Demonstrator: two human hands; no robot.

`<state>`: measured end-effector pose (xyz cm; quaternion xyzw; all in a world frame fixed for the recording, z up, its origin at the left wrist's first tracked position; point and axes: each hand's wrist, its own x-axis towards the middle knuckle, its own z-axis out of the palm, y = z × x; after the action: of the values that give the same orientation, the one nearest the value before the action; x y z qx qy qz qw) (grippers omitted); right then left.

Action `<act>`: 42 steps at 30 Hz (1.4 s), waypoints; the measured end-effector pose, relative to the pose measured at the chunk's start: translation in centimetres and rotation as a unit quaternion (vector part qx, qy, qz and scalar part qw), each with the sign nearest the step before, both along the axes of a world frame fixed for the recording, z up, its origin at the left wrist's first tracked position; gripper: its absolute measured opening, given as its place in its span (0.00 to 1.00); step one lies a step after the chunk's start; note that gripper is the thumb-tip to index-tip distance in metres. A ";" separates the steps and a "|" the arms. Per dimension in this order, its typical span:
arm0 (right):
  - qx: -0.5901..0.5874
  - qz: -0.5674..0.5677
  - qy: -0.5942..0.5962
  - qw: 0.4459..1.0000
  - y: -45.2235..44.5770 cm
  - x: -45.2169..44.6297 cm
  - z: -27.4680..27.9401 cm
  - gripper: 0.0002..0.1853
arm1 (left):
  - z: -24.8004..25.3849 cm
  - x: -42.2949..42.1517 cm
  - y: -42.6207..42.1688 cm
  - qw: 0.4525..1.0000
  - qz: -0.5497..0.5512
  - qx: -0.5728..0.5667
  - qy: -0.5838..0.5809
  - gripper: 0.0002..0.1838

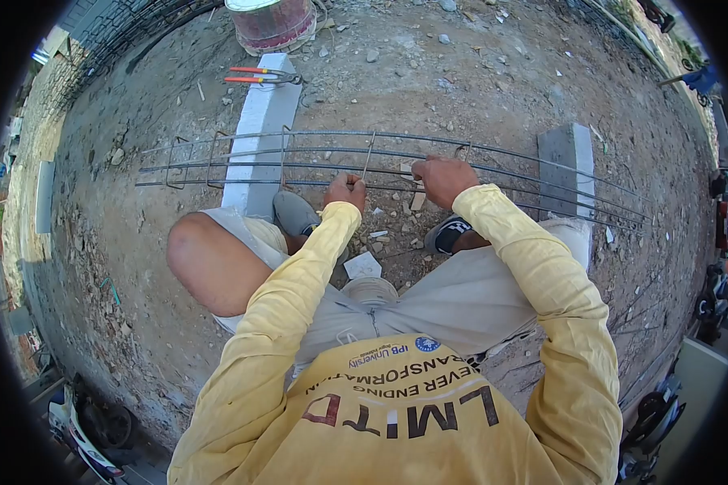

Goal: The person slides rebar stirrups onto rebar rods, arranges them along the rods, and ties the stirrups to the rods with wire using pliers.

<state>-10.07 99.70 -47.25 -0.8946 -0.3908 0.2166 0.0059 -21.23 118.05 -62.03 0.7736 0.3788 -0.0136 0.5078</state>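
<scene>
A long cage of steel bars [323, 150] lies across two light blocks, with several square wire stirrups around it toward its left end. My left hand [346, 192] is closed at the near bars, beside a thin upright stirrup [370, 155]; its fingers are pressed together at the stirrup's lower end. To the right, my right hand [445, 181] is closed over the near bars, fingers curled; what it holds, if anything, is hidden. Another stirrup [466, 150] shows just beyond my right hand.
Orange-handled pliers [263, 77] rest on the far end of the left block [255, 121]. The right block [570, 162] supports the other end. A reddish bucket [273, 28] stands at the top. Rubble litters the dirt ground; parked motorbikes [663, 412] are at the right edge.
</scene>
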 end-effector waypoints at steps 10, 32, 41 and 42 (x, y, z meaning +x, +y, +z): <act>-0.015 -0.014 0.002 1.000 0.2 0.1 -0.6 0.13 | -0.1 0.9 0.1 0.977 0.050 -0.205 0.008 0.13; -0.038 0.066 -0.093 0.993 1.7 0.0 -3.7 0.10 | -3.2 -3.7 -4.0 0.993 -0.097 -0.056 0.022 0.23; 0.038 0.079 -0.069 0.994 2.5 -0.1 -4.7 0.08 | 1.5 -2.6 -5.1 0.993 -0.083 -0.051 0.066 0.20; 0.033 0.075 -0.072 0.994 2.8 -0.1 -4.4 0.08 | -1.5 -2.7 -5.5 0.996 -0.072 -0.049 0.002 0.18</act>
<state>-10.17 102.45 -51.63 -0.8755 -0.4628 0.1388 -0.0087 -23.93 112.54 -63.54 0.7731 0.3221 -0.0698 0.5419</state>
